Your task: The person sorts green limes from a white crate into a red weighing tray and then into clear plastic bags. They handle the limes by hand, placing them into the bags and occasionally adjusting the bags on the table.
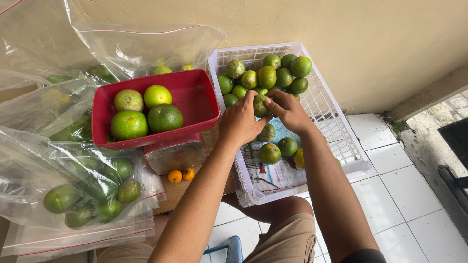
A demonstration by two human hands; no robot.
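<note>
Both bare forearms reached forward and up from the lower edge of the view, converging toward one another; the left hand (240,122) was seen from its back, knuckles raised, fingers curled inward and downward; the right hand (288,110) lay just beside it, wrist bent, thumb and fingers drawn together toward the left fingertips; the two hands touched at the fingers; a bent knee showed below.

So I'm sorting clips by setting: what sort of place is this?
Probably a home porch or small stall where citrus gets sorted: tiled floor, a white crate of green fruit, a red scale tray, bagged fruit.
</note>
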